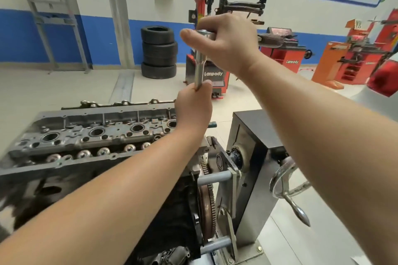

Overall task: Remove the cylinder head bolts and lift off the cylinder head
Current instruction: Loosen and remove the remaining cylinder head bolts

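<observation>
The grey cylinder head sits on the engine block on a stand, its row of round wells facing up. My right hand grips the top of a long chrome socket tool, held upright above the head's right end. My left hand grips the tool's lower end; whatever sits in that end is hidden by my fingers. Both forearms reach in from the bottom of the head view.
The stand's grey gearbox with a chrome crank handle stands to the right, beside the toothed flywheel. Behind are stacked tyres, a red tyre changer and orange-red workshop machines on a pale floor.
</observation>
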Available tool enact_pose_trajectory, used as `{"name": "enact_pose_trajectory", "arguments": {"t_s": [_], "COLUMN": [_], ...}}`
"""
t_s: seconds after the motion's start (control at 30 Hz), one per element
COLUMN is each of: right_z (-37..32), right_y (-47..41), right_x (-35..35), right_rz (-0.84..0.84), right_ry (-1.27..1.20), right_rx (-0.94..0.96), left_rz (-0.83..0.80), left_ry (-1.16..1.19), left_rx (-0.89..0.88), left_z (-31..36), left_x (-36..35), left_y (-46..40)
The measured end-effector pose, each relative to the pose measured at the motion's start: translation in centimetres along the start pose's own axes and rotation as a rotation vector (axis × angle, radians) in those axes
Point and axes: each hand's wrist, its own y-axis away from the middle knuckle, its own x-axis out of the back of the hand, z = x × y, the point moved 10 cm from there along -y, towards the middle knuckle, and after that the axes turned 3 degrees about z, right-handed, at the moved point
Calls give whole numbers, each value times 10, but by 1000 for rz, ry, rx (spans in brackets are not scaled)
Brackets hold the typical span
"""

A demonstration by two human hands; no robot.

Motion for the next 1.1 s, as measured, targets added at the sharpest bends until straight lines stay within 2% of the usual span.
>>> {"name": "enact_pose_trajectory", "arguments": {"t_s": [0.07, 0.13, 0.2, 0.3, 0.37, 0.43, 0.5, 0.57, 0.6, 0.67, 0.77, 0.83, 0.93, 0.97, 1.0, 1.07, 1.1], "right_z": [-12, -23, -38, -68, -65, -42, -16, -3, -4, -11, -19, -29, -65, -72, -75, -63, -51], "right_y": [0, 2, 8, 18, 13, 5, 2, 2, 1, -2, -4, 0, 11, 11, 9, 5, 4], "right_x": [0, 5, 5, 0, 6, 11, 10, 9, 6, -1, 0, 2, -6, -5, -2, 6, 9], "right_rz": [-41, -97, -147, -94, 11, 87, 119, 137, 120, 50, -50, -115, -123, -66, 5, 112, 148], "right_ry": [143, 389, 591, 668, 692, 613, 347, 137, 105, 142, 418, 613, 686, 697, 711, 671, 557], "right_rx": [14, 4, 28, 140, 137, 101, 63, 46, 45, 43, 12, 23, 158, 194, 212, 184, 166], "left_rz": [-246, -496, -599, -806, -695, -403, -103, 91, 117, 41, -380, -536, -786, -789, -704, -345, -170], "left_ry": [26, -47, -50, 131, 142, 78, 44, -86, -93, -60, -174, -41, 244, 262, 236, 93, 33], "left_rx": [67, 58, 19, 54, 76, 116, 83, -3, -6, 33, 58, 46, 93, 101, 103, 80, 48], "left_z": [0, 8, 16, 14, 9, 1, 6, 11, 7, 2, 16, 27, 26, 23, 18, 12, 16], "left_x": [-12, -27, -30, -36, -30, -18, -6, 3, 7, 6, -22, -33, -39, -37, -32, -12, -2], "left_y": [-6, -2, 3, 16, 6, -5, 0, 10, 11, -3, -11, -8, 7, 7, 1, -14, -13]}}
